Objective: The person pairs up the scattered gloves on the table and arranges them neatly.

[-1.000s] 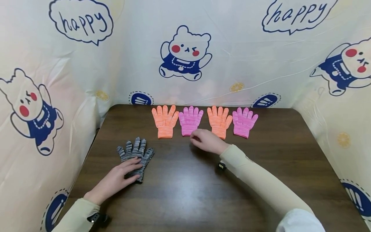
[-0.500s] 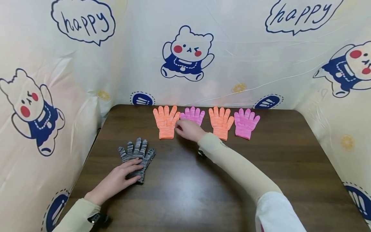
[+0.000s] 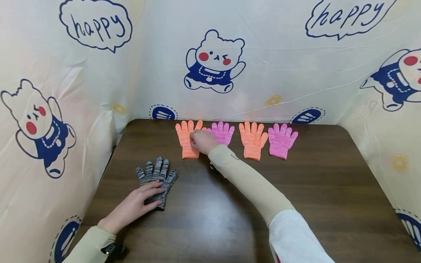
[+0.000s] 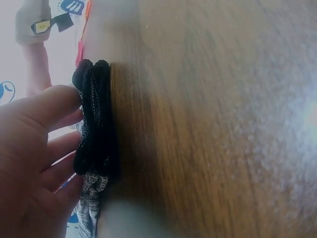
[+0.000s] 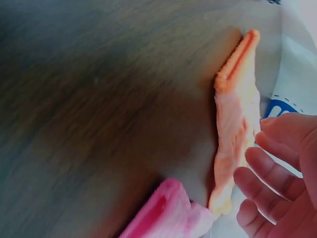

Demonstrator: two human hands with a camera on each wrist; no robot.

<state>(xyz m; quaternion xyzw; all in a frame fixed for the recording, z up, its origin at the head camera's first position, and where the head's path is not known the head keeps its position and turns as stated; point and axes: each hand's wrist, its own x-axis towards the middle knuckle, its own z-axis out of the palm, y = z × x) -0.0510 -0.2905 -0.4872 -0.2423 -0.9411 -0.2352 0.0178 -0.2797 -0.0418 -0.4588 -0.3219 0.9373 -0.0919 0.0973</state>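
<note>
Your right hand is at the upper middle of the head view, over the right side of the leftmost orange glove; its fingers are apart and loosely bent, pinching nothing in the right wrist view (whether a fingertip touches the knit, you cannot tell). That glove lies flat near the far edge of the table, its long axis nearly upright in the frame, fingers to the top and cuff to the bottom; your forearm slants in from the lower right, so your hand meets the glove across that axis, not along it. The right hand is much the nearer; your left hand is at the lower left, well apart, resting on the grey glove with fingers spread and fairly straight; that glove's fingers point to the top of the frame, its cuff tipping slightly right. Just right of the orange glove lies a pink glove, partly hidden by your hand; a second orange glove and a second pink glove follow in the row.
</note>
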